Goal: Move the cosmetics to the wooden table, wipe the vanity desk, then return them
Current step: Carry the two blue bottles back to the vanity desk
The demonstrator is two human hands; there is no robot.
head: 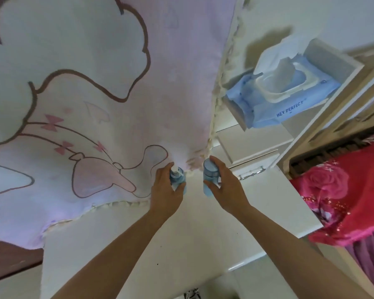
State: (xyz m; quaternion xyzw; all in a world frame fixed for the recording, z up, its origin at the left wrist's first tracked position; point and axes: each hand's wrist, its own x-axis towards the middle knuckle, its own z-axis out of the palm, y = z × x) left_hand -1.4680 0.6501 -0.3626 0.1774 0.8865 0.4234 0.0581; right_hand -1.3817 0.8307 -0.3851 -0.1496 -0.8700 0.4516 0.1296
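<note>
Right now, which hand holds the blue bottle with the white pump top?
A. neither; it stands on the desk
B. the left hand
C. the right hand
B: the left hand grips the blue bottle with the white pump top, while the right hand grips a blue-capped bottle.

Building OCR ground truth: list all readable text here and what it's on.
"HEY PERFECT": front edge of the blue wipes pack.
Tiny mark below it: too small to read.
The pump bottle in the left hand, the capped bottle in the right hand: any label blurred, unreadable.
</note>
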